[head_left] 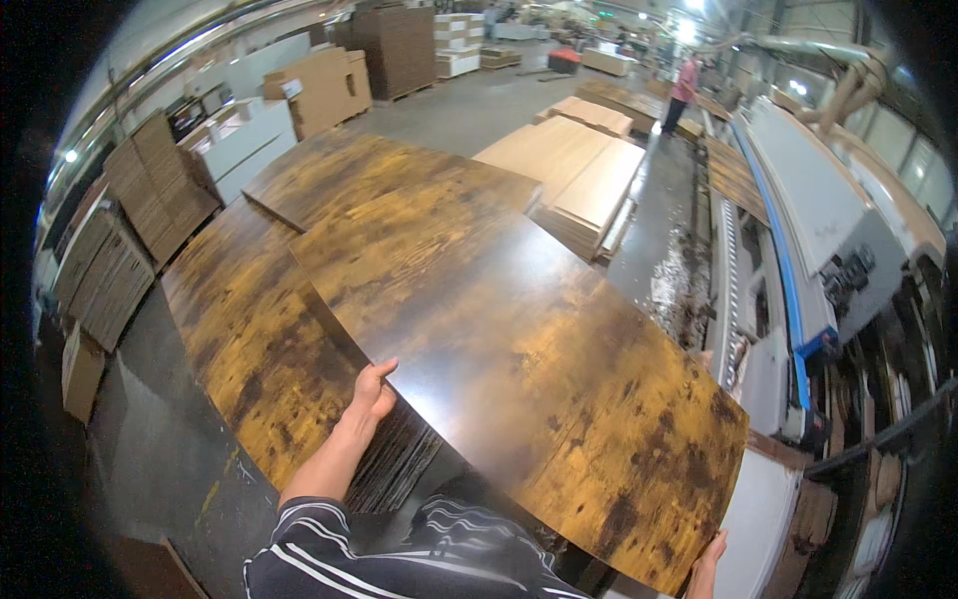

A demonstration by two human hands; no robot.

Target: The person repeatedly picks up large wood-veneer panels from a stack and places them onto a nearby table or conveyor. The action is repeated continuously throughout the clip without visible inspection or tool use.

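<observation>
A large wood-grain panel (539, 369), brown and amber with a glossy top, stretches across the middle in front of me. My left hand (374, 389) is closed on its left edge, thumb on top and the other fingers hidden underneath. At the near right corner, my right hand (711, 561) is closed around the panel's edge; only part of that hand shows. Under and left of the held panel lies a stack of matching panels (254, 369), its layered edges visible below my left wrist. The held panel's far part overlaps another matching panel (349, 170).
Pale wood boards (574, 165) are stacked beyond the panel. A long machine with a blue rail (773, 250) runs along the right. Cardboard stacks (160, 185) and boxes (317, 88) stand at left. A person in a pink top (686, 80) stands far back.
</observation>
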